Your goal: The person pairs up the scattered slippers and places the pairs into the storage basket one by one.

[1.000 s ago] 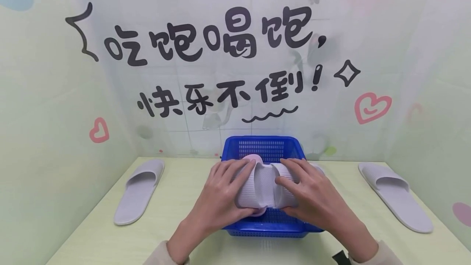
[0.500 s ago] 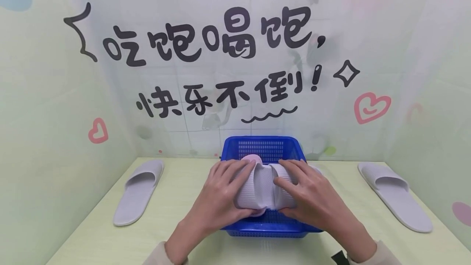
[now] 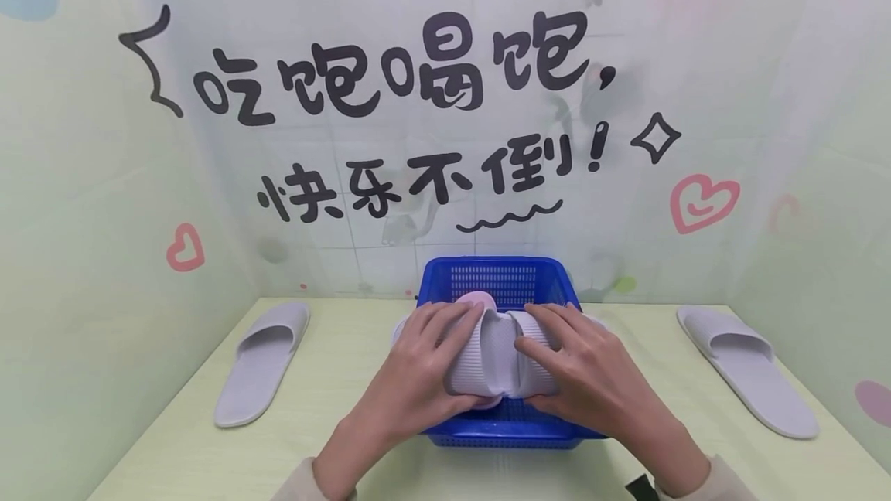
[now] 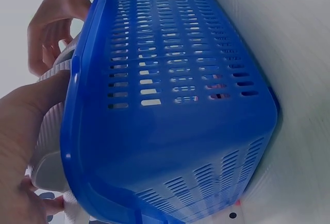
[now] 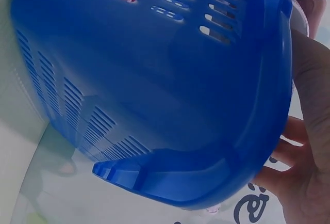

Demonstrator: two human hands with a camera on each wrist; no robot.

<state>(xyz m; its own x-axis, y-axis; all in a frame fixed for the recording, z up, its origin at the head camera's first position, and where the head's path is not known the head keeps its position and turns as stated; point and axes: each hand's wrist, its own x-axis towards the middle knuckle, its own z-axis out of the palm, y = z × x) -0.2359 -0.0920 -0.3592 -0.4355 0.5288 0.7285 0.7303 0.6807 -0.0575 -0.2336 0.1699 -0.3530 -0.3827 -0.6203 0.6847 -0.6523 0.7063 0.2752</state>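
Observation:
Two pale slippers with ribbed straps lie across the top of a blue plastic basket (image 3: 515, 430), their openings facing each other. My left hand (image 3: 418, 362) grips the left slipper (image 3: 465, 362) by its strap, thumb on the near side and fingers over the far side. The right slipper (image 3: 534, 369) is held the same way by my right hand (image 3: 592, 373). Behind and below them shows the rounded end of a pink thing (image 3: 479, 300) in the basket; the slippers cover most of it. Both wrist views look at the basket's slotted walls, with fingers partly hidden behind the rim.
One plain grey slipper (image 3: 254, 369) lies at the table's left side, and another (image 3: 755, 373) at the right. The pale yellow table (image 3: 334, 354) ends at a printed backdrop with black lettering. A small dark object (image 3: 642, 487) sits by the right sleeve.
My right hand and its slipper have shifted very slightly left, toward the other slipper. The left hand keeps its place and both grips stay the same.

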